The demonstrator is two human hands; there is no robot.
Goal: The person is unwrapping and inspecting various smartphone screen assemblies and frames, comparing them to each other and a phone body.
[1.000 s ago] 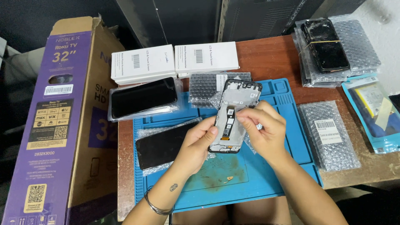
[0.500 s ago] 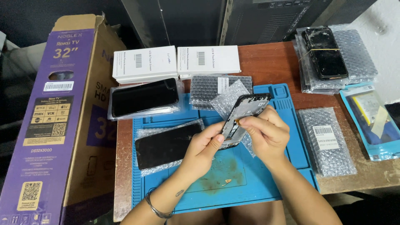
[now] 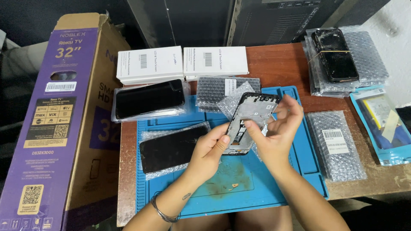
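While your left hand (image 3: pixel 209 149) pinches the phone frame (image 3: pixel 250 122), keep your right hand's (image 3: pixel 276 128) thumb-and-finger grip gentle on its middle.

You hold a grey, black-rimmed phone frame (image 3: pixel 250 124) above your blue work mat (image 3: pixel 282 188), which carries a rusty brown stain. The two flat boxes (image 3: pixel 184 63) are white with black barcodes; the tall carton (image 3: pixel 55 115) is purple with white lettering over brown cardboard. Bubble-wrap pouches (image 3: pixel 336 145) show a clear dotted texture on the red-brown table (image 3: pixel 278 64).
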